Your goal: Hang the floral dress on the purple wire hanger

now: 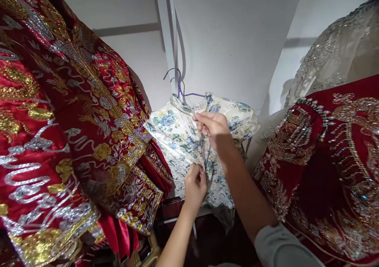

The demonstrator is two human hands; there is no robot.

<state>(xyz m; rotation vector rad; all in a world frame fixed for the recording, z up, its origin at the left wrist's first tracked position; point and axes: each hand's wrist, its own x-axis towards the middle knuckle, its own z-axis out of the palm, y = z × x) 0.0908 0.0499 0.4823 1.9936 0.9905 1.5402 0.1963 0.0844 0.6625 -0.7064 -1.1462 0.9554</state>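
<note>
A white dress with blue and yellow flowers (174, 135) hangs on a purple wire hanger (179, 86), its front opening running down the middle. My right hand (213, 126) is at the upper part of the opening, just below the collar, thumb and forefinger pinched on the edge of the fabric. Lower down, my left hand (195, 182) pinches the same opening near its bottom end. Both hands are closed. The small fastening between my fingers is too small to make out.
Red garments with gold and silver embroidery (89, 113) hang close on the left. On the right hang a red beaded gown (314, 172) and a pale sequined one (331, 58). A white metal post (167, 30) stands behind the hanger, against a white wall (231, 34).
</note>
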